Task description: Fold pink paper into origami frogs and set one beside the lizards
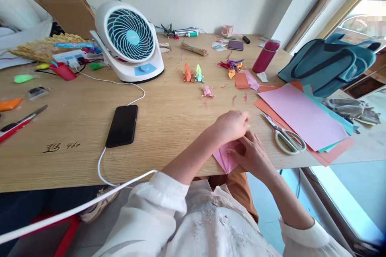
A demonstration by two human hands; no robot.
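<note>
A pink folded paper (pixel 223 158) with crease lines lies at the table's front edge, its pointed end towards me. My left hand (pixel 233 125) reaches across its far part with curled fingers closed on it; the fingertips are slightly blurred and the grip is partly hidden. From the right, my right hand (pixel 253 153) pinches the same paper, thumb on top. Both hands meet at the paper's far right side and cover much of it. Scissors (pixel 288 138) rest just right of my right hand. Beyond the hands sits a small pink origami figure (pixel 207 92).
Coloured paper sheets (pixel 301 114) are stacked at right, near a teal bag (pixel 325 64) and a red bottle (pixel 265 56). Orange (pixel 187 73) and green origami figures (pixel 198 73) stand farther back. Left are a fan (pixel 129 40) and a phone (pixel 122 125) with a white cable.
</note>
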